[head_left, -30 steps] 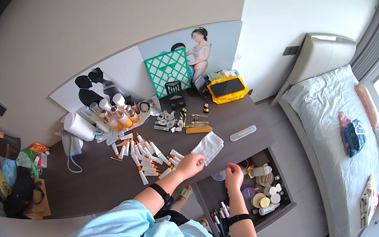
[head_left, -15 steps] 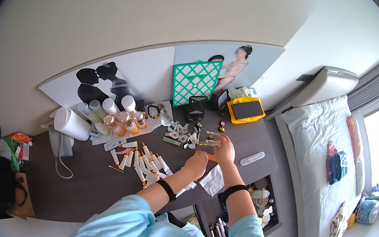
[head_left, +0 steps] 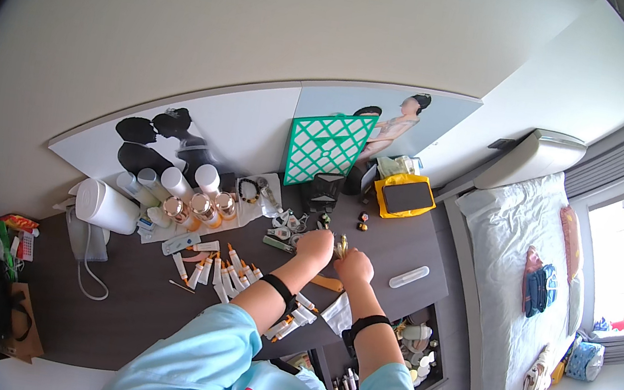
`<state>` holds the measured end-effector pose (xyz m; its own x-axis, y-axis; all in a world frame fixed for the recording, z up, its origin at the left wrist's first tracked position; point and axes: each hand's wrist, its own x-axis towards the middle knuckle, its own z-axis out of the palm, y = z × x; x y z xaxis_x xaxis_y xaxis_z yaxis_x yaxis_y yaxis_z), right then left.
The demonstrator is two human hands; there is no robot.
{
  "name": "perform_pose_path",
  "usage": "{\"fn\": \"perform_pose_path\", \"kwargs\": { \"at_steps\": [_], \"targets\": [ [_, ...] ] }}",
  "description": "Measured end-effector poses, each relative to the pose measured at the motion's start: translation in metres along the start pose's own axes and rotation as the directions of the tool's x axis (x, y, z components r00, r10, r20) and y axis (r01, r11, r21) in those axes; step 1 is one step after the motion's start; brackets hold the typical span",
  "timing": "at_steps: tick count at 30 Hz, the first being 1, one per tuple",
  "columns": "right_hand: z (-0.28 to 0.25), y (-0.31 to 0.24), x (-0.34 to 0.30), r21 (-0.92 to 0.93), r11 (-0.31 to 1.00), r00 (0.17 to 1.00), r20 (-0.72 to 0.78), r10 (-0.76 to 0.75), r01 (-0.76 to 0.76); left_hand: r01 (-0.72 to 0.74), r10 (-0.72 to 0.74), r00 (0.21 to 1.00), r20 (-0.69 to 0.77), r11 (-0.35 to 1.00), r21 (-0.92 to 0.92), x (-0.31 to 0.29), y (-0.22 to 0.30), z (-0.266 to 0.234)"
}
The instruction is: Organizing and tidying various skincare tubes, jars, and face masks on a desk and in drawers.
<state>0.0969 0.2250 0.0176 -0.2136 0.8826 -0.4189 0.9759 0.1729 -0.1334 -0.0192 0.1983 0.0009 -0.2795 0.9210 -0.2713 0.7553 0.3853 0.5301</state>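
My left hand [head_left: 315,247] is closed, its fingers curled beside a cluster of small grey and white items [head_left: 287,226]; what it holds, if anything, is hidden. My right hand [head_left: 355,268] is closed on a shiny gold-coloured piece [head_left: 341,246], which sticks up past the fingers close to my left hand. Its exact kind is too small to tell. Below my hands lies an orange, comb-like strip [head_left: 328,283]. A white cloth [head_left: 337,312] lies near the front edge, and a long white case [head_left: 409,276] rests to the right.
Many white tubes with orange caps [head_left: 227,275] lie left of my arms. Bottles [head_left: 206,210] stand behind them, near a white cylinder [head_left: 109,205]. A black mesh holder [head_left: 324,189] and a yellow pack [head_left: 404,196] are at the back. An open drawer [head_left: 419,344] juts out front right.
My left hand has moved up and left toward the small items. My right hand has come lower and left, bringing the gold-coloured piece upright. The view has shifted slightly.
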Motion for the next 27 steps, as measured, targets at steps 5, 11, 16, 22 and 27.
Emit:
{"fn": "perform_pose_path", "kwargs": {
  "at_steps": [5, 11, 16, 22, 27],
  "targets": [
    [0.018, 0.0, 0.003, -0.215, 0.972, 0.992, -0.063, -0.109, 0.093, 0.075, -0.075, 0.997, -0.013, 0.997, 0.009, 0.006, 0.01, 0.007],
    [0.012, 0.002, -0.009, 0.137, 0.99, 0.994, -0.108, -0.01, 0.025, 0.029, -0.029, 0.999, 0.017, 0.998, -0.048, -0.001, 0.008, 0.002],
    [0.021, 0.022, -0.023, 0.481, 0.838, 0.94, -0.327, -0.101, 0.258, 0.19, 0.016, 0.958, 0.287, 0.715, -0.673, -0.021, 0.016, -0.014],
    [0.01, 0.03, -0.069, 0.486, 0.828, 0.944, -0.295, -0.146, 0.279, -0.109, 0.235, 0.966, 0.109, 0.751, -0.651, -0.04, 0.017, 0.019],
    [0.0, 0.052, -0.098, 0.381, 0.85, 0.897, -0.389, -0.21, 0.364, 0.156, 0.12, 0.946, 0.301, 0.644, -0.749, -0.066, 0.045, 0.018]
  ]
}}
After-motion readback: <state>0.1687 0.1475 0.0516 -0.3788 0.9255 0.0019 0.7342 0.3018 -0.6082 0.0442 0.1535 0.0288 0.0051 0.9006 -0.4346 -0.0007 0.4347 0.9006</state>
